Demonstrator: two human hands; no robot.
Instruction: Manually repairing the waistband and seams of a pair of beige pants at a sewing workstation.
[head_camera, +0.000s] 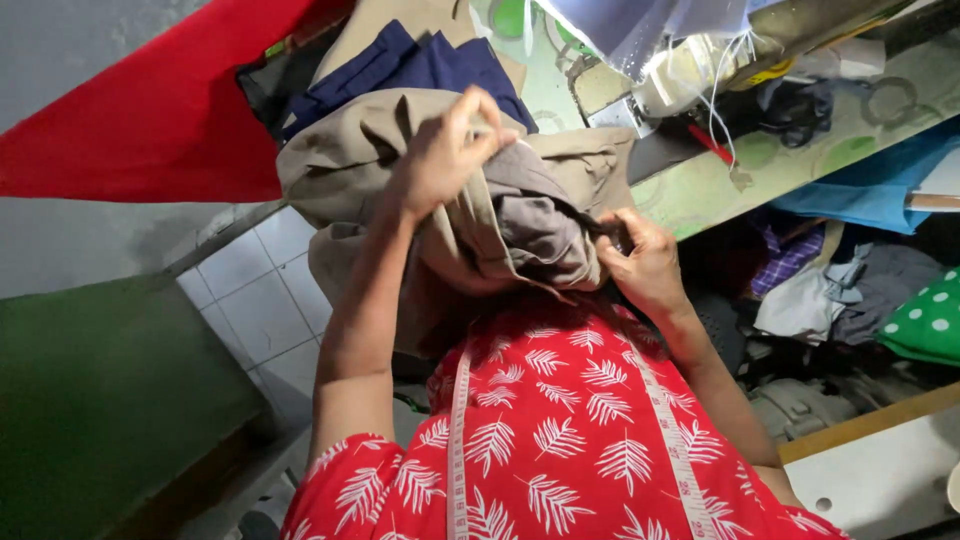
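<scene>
Left hand (445, 150): closed on a fold of the beige garment (350, 160), pinched at the top.
Right hand (645, 262): closed on the grey lining (540, 225), at its lower edge.
Garment place: held up in front of the chest, over the desk (700, 185) edge.
Progress: the lining is pulled partly out; it seems the turning is only half done.
Nearby: sewing machine (640, 85), measuring tape (458, 440) around the neck.
</scene>
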